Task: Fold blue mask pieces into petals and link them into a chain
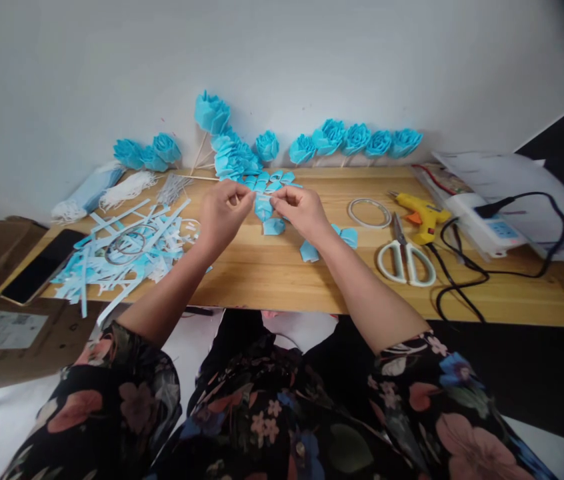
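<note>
"Just above the pale wooden tabletop (242,283), what do the hands have?"

"A small, light-blue folded piece of soft sheet material (263,208), up between both sets of fingertips, near the middle of the table."

"How far open are the fingers?"

"Hardly at all. On the left hand (225,210), thumb and forefinger are pinched together at the piece's left edge, the other fingers curled. The right hand (301,208) pinches the right edge the same way, fingers bent."

"Do the two hands touch?"

"No, there's a narrow gap, with the piece showing in it."

"And around them?"

"Just below, another blue folded piece (274,227); whether it joins the held one, I can't tell. White-handled scissors (405,257) lie beyond the right forearm, near a yellow glue gun (426,217). Blue and white cut strips (112,260) are heaped left of the left forearm."
</note>
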`<state>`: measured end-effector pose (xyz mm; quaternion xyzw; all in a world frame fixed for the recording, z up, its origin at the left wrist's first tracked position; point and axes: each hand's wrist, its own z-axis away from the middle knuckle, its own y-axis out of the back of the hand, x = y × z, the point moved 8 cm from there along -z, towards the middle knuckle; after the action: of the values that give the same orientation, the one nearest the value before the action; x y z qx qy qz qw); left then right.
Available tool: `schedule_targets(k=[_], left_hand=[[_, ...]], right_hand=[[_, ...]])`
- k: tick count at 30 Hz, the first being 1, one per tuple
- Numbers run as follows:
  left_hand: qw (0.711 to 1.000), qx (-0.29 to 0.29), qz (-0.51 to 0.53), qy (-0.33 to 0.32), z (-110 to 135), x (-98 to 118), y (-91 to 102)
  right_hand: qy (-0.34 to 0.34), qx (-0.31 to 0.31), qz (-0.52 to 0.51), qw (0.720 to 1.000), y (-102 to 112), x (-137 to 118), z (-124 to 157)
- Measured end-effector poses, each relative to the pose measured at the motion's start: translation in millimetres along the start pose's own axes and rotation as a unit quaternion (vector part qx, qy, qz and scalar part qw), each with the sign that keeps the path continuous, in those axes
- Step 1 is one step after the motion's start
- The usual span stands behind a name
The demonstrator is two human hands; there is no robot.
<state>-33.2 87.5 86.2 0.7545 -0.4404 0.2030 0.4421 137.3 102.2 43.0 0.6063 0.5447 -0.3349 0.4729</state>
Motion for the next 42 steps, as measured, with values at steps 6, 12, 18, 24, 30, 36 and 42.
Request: schedule_targets(k=[6,12,18,24,30,36,42], left_hand=[[0.991,-0.01,-0.112,-0.075,9,10,-14.3],[0.99,-0.019,-0.117,-0.076,10,4,-20.2],[0.987,-0.016,-0.135,-0.084,9,5,-22.8],[0.987,-0.023,-0.134,-0.085,9,6,-24.0],[0.984,-0.048,-0.158,-0.069,9,6,-24.8],[0.988,-0.053,-0.131,-0.055,5,1,-25.9],[0.994,-0.069,-0.08,-0.011,1,-11,-23.3]], right_hand=[[0.02,-0.005,0.044,0.999,-3,-7,2],[0.041,-0.004,0.081,0.996,-4,-8,4],[0.053,-0.008,0.114,0.992,-4,-8,5],[0.05,-0.009,0.124,0.991,-4,-12,5],[0.056,-0.009,0.127,0.99,-3,-13,6],[0.055,-0.01,0.124,0.991,-4,-12,6],[0.048,-0.01,0.096,0.994,-2,-10,3]])
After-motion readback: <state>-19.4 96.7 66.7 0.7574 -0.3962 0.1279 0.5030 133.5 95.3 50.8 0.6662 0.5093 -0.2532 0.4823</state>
